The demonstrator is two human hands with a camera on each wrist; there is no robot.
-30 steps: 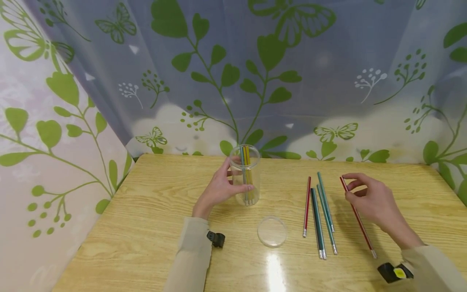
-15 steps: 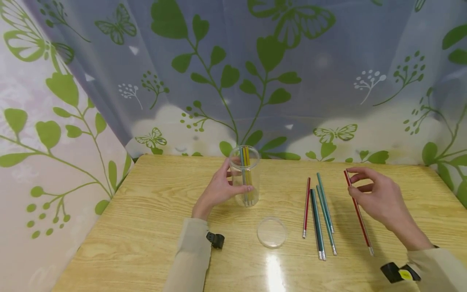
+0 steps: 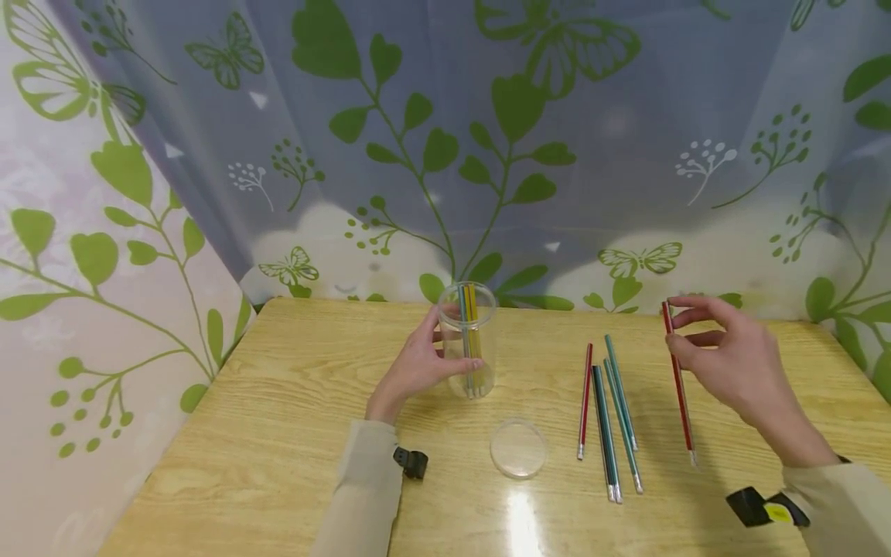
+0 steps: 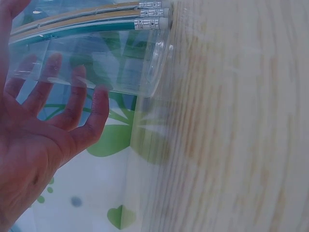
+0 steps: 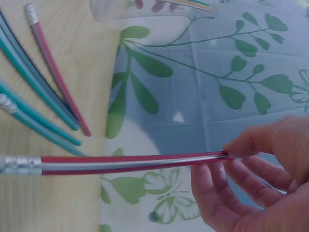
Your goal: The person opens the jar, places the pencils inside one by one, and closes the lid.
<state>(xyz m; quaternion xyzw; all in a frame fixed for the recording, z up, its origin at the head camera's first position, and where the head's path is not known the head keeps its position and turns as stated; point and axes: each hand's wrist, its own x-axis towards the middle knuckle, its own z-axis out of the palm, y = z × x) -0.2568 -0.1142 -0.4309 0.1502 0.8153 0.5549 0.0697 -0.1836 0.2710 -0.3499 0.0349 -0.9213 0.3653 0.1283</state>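
Held pencil (image 3: 680,391): red, silver-striped, with silver ferrule (image 5: 21,165). Loose pencils (image 3: 618,410): red, teal, darker teal. Jar (image 3: 489,348): clear; inner pencils (image 3: 473,325) yellow and teal. Lid (image 3: 518,450): clear. Table (image 3: 278,433): yellowish wood grain. Backdrop (image 3: 445,232): blue-grey and white, green leaf-and-butterfly print. Sleeves (image 3: 362,491): beige.

1. The clear jar (image 3: 489,346), a see-through cylinder with its top uncovered, stood upright just right of centre in the head view.
2. Inside it, the yellow pencils (image 3: 475,334) and a teal pencil (image 3: 464,329) stood close together, eraser ends at the base.
3. The red pencil (image 3: 681,394), silver-striped with a metal ferrule, slanted steeply at right of the frame, eraser end lowermost, well apart from the jar.
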